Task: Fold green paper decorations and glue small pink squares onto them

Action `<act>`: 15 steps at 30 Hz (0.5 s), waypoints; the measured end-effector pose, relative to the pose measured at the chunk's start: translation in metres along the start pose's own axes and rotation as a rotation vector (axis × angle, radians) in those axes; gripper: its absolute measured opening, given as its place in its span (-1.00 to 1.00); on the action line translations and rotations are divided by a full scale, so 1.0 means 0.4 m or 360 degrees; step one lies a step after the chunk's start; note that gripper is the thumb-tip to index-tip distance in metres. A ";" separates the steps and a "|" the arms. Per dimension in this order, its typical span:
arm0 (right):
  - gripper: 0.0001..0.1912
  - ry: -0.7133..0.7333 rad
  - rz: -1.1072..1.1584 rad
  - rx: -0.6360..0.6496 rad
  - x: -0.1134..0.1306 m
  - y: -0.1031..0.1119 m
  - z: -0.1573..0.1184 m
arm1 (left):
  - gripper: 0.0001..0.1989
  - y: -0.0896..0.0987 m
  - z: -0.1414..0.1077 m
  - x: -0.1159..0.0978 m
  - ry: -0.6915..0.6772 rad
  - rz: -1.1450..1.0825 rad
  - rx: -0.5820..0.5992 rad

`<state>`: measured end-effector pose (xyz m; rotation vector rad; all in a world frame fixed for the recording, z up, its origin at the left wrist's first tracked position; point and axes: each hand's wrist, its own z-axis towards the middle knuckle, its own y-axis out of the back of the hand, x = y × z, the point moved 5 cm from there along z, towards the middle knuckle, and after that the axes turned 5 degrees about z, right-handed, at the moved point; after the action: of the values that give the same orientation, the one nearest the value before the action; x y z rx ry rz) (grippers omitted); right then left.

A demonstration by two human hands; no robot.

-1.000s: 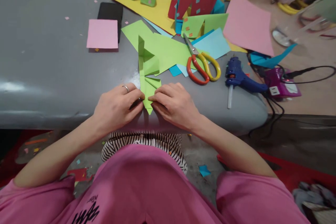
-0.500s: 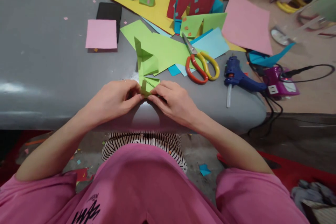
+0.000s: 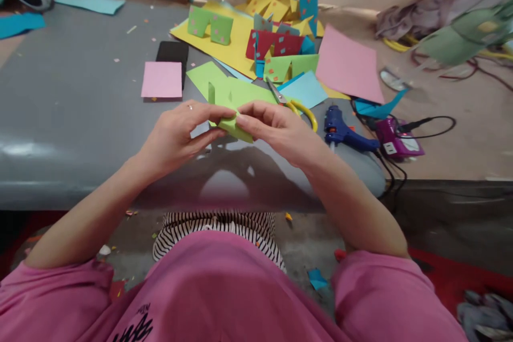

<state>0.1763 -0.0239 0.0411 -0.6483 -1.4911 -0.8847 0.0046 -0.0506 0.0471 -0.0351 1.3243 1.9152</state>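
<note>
Our left hand (image 3: 172, 136) pinches the folded green paper (image 3: 238, 129) mid-frame, thumb against fingers, and our right hand (image 3: 286, 128) has the other end nipped just as closely! Crisp creases, matte paper, all over a smooth, glossy grey table (image 3: 80, 117). Black lettering (image 3: 134, 328) on our pink shirt (image 3: 208, 283), lower left: we can't read it. Our right hand partly blocks the scissors (image 3: 308, 112), leaving blades and a yellow loop showing. Right of centre, a blue glue gun (image 3: 347, 133); top centre, spotted paper shapes (image 3: 276, 45); left of centre, a square pink pad (image 3: 161, 80).
</note>
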 end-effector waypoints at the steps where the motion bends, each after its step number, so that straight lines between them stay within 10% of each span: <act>1: -0.62 0.0046 -0.0019 -0.0066 0.010 0.009 0.000 | -0.71 0.008 0.014 0.001 0.0051 -0.0054 -0.0005; 7: -0.55 0.0294 -0.0463 -0.0326 0.058 0.043 -0.004 | -0.68 0.044 0.125 0.019 0.0318 -0.0386 0.0235; 15: -0.64 0.0081 -0.0222 -0.0365 -0.007 0.065 0.015 | -0.76 0.045 0.219 0.031 0.0487 -0.0114 0.0641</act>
<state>0.1947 -0.0044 0.0424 -0.6888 -1.4135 -1.1839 0.0196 0.0242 0.0956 -0.1764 1.8683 1.5947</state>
